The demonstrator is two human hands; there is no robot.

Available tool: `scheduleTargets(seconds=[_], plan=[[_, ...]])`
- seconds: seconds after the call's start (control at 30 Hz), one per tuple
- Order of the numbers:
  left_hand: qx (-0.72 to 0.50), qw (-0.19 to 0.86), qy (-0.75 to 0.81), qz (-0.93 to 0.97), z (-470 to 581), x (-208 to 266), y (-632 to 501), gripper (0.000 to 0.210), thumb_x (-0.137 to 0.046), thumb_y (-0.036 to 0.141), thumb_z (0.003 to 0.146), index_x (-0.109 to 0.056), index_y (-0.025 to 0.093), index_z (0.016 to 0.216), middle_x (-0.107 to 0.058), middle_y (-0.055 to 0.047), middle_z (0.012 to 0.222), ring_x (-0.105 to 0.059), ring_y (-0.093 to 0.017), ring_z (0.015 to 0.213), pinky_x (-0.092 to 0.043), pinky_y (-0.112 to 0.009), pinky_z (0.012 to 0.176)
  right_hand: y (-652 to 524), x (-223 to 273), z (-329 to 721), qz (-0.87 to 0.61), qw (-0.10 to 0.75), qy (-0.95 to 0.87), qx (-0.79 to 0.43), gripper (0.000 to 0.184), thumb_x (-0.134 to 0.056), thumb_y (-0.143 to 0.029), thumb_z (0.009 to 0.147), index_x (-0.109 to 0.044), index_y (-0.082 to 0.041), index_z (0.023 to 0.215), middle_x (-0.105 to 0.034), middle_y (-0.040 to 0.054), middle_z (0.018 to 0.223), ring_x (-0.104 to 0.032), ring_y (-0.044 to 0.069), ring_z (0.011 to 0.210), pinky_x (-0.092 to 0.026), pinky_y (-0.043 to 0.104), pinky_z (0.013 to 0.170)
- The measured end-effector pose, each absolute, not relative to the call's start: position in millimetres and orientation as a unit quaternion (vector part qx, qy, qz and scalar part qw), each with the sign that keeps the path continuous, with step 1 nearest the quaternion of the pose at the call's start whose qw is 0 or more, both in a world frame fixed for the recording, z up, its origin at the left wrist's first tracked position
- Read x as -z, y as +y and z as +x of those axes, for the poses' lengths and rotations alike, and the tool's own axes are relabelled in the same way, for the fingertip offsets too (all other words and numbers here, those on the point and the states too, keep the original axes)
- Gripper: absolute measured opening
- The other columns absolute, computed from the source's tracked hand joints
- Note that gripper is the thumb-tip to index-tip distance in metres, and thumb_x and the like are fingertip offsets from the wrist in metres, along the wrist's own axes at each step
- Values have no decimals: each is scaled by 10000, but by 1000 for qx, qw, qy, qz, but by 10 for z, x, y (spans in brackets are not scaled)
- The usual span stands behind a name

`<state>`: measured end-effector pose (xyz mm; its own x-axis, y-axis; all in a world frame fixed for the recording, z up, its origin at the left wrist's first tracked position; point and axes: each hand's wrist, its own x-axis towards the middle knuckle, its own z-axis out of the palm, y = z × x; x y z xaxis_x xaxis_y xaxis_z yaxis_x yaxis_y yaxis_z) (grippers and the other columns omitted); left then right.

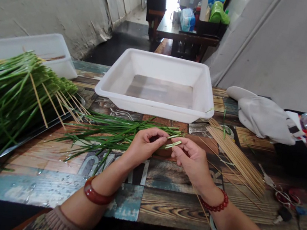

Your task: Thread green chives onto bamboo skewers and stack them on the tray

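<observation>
**Green stalks (172,145) mid-table**

We've got fingers clamped on them, left hand (148,142) and right hand (190,159) both, over the plank-look table (178,210). White tub (148,108) sits beyond; elbow room runs to the near edge. Pale walls (294,56) both sides.

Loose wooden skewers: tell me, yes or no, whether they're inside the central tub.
No, the loose skewers lie on the tabletop, outside the central tub.

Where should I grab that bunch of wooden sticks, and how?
Probably grip the wooden sticks across their middle, from straight above: they lie long, thin and mostly side by side on the table, so that should balance them.
</observation>
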<state>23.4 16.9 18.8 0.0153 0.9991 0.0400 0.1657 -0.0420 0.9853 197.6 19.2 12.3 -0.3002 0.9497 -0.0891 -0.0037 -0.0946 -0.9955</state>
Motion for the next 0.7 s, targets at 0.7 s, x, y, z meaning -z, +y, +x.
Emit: scheduleTargets(seconds=[0.7], plan=[[-453,360,503,642,228,-187,176,112,-635,208,826,-713,156,764,-687,-34,733,-616,-142,697,-462,-246,672,191,-120,1969,-449,400,-551,-579,247,-635,-370,803,-685,-173,945,-596,-26,610,-454,71,437,-367,198,410]])
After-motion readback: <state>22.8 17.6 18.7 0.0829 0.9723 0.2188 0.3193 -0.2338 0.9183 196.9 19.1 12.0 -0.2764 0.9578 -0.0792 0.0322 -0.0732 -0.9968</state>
